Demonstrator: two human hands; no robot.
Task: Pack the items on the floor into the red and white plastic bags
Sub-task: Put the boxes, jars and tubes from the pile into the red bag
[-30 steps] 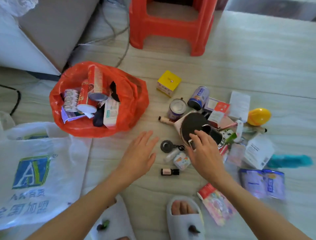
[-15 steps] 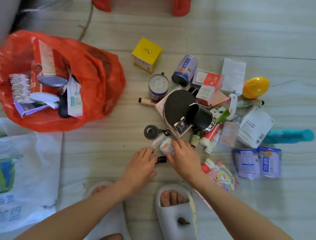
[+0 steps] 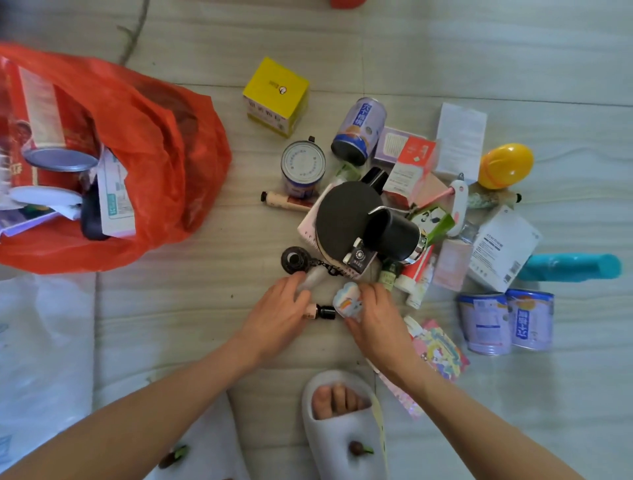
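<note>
Right hand (image 3: 375,317) pinches a small cloud-printed packet (image 3: 348,301); left hand (image 3: 279,317) curls over a small dark-capped bottle (image 3: 320,311) on the floor, fingertips at a clear tube (image 3: 313,278). Half a second earlier the packet lay ungrasped. Red bag (image 3: 164,144) lies far left; black mug (image 3: 392,236) and keychain (image 3: 296,260) crowd just beyond

bare forearms, no sleeves; pale grey slippers (image 3: 346,431) with small charms.

Grey slipper (image 3: 346,435) on foot at bottom; red stool leg (image 3: 344,3) at top edge.
</note>
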